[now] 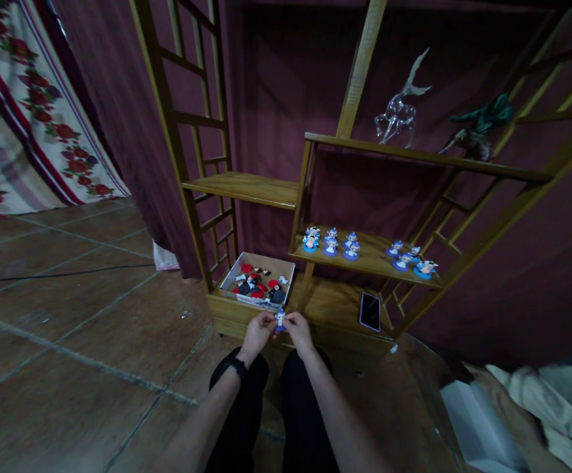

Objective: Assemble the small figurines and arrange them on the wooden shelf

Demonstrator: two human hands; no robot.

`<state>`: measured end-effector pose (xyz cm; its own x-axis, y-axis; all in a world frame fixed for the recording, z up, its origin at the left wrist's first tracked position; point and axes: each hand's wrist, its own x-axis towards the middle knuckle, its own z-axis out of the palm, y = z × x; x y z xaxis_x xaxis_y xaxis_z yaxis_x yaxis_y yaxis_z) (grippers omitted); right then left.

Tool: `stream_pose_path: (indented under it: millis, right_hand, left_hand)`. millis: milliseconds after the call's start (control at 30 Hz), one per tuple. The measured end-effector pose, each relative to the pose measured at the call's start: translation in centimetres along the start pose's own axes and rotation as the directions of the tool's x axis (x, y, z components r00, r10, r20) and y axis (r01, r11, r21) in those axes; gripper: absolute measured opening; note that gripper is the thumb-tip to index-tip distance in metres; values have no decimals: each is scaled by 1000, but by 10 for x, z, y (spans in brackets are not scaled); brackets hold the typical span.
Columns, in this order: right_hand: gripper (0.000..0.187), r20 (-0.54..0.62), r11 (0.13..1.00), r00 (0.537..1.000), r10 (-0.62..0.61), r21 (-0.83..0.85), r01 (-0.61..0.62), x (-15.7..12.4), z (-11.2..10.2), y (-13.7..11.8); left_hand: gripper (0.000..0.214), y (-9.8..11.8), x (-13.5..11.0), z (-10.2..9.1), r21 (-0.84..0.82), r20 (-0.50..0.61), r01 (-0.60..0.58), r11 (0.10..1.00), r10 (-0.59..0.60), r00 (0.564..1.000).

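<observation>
Between my two hands, just in front of the wooden shelf unit, is a small figurine [280, 318] in white and purple, upright on a purple base. My left hand [259, 330] pinches it from the left and my right hand [298, 330] from the right. Right behind it stands an open cardboard box [232, 274] with several loose red, black and white pieces in it. Similar figurines [331, 246] stand in small groups on the middle shelf [374, 255], some on purple bases and some on light blue ones.
A phone [370, 312] lies on the bottom shelf at the right. A clear glass deer [398, 118] and a green and brown ornament [480, 131] stand on the upper shelf. A white box [483, 427] sits on the floor at the lower right. A dark cable [69, 274] crosses the floor.
</observation>
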<state>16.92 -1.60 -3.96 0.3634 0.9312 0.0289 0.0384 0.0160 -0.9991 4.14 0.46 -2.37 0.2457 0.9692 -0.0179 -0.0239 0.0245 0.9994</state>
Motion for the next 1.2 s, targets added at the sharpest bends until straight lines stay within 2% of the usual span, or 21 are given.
stream_pose_path:
  millis: [133,267,500,633,867,1000,1200]
  right_hand:
    - [7,13,1000,1000,-19,24,19,1,0,0]
    - [9,18,999,1000,2,43,-3,-1,1,-2]
    - [10,37,997,999,-15,75,12,-6,-1,-11]
    - [13,18,992,999,47,117,-48,-4,1,-12]
    - [19,25,967,988,150,203,-152,-9,1,-22]
    - [24,45,979,995,89,181,-96,-10,4,-21]
    - [23,-16,995,1000,3,103,-1,-5,7,-11]
  left_hand:
    - [28,-4,2,0,-5,-24,8,1000,-8,1000]
    - [31,-5,2,2,46,-4,-14,999,14,1000]
    - [25,-3,1,2,54,-3,-51,997,52,999]
    - [25,1,1,3,30,-22,-56,998,56,998]
    - [27,10,-3,4,-56,17,-31,998,32,999]
    - [25,11,-3,3,-4,19,-84,996,84,996]
    - [24,8,-2,3,90,55,-152,984,148,987]
